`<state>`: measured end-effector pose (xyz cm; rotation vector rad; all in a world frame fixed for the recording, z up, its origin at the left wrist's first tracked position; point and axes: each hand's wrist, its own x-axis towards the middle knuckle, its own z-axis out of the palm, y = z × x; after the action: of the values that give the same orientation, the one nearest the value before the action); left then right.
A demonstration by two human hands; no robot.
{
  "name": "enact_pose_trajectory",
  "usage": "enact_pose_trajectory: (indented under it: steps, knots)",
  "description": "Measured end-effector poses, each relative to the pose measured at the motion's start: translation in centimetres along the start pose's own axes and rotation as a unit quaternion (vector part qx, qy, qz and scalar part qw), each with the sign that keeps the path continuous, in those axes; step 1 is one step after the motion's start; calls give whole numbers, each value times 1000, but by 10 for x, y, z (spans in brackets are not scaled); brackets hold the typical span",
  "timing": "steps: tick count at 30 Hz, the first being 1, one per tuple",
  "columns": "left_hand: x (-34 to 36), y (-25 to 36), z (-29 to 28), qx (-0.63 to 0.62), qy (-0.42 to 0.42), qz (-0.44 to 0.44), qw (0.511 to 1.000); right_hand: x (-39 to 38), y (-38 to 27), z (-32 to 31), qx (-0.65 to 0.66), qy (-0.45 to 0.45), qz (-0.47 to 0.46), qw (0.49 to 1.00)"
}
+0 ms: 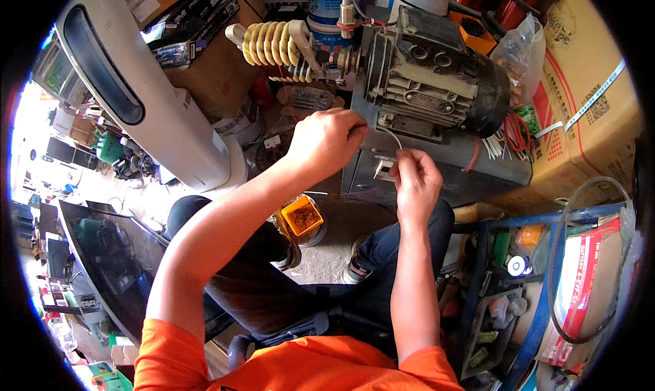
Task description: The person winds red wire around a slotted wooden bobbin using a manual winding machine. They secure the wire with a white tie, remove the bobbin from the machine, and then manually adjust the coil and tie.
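Note:
My right hand [417,179] pinches a thin white tube [391,136] between thumb and fingers. The tube curves up and left toward the closed fingers of my left hand [327,140]. What the left fingers hold, if anything, is too small to make out. Both hands are raised in front of a dark electric motor [430,77], which is mounted on a grey metal box [450,160]. On the left of the motor, its shaft carries a winding form with cream ridged rings [273,43]. A metal sensor [347,14] with a cable stands above the shaft.
Between my feet is a small yellow bin [302,216] holding brown bits. A tall white appliance [147,91] stands at left, a cardboard box [587,98] at right. Loose red and white wires [508,142] lie by the motor. A blue-framed rack [539,282] holds parts at lower right.

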<state>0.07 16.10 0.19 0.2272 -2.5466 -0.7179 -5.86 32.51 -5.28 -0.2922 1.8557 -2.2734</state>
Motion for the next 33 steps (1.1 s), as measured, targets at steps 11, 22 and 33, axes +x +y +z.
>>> enact_pose_trajectory:
  steps: [11, 22, 33]
  knots:
    - [14, 5, 31, -16, -28, -167, 985, 23, 13, 20, -150, 15, -20, 988]
    - [18, 50, -29, 211, -187, -82, 956, -4, 27, -3, -269, 9, -197, 943]
    - [-48, 55, -105, -29, -222, -113, 968, -70, 193, 6, -450, -251, 161, 842]
